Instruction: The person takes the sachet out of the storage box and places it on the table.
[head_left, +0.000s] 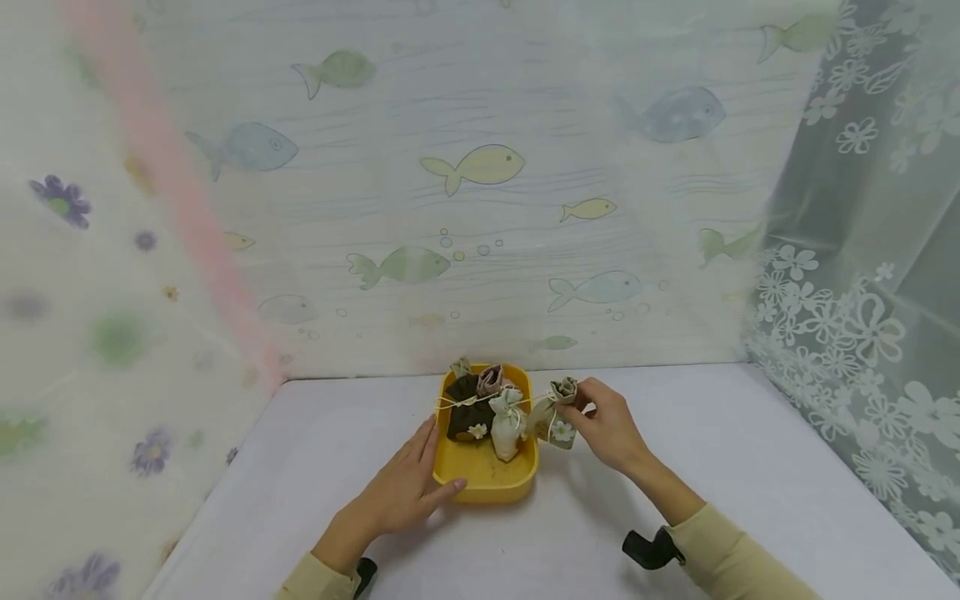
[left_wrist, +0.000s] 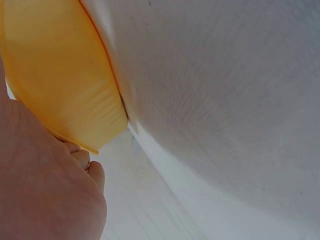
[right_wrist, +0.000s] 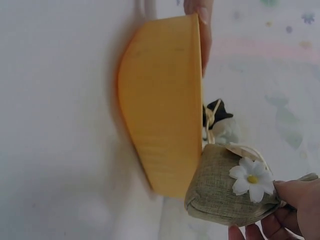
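Pouch point(right_wrist: 215, 187) of grey-green cloth with a white, yellow-centred flower point(right_wrist: 252, 180)

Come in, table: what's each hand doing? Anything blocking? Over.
Right hand pinches green pouch by its neck, at right rim of yellow tray. Left hand against tray's left side. Dark pouch and pale pouch inside tray; no obstruction visible.

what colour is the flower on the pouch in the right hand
The flower is white with a yellow centre, clearest in the right wrist view.
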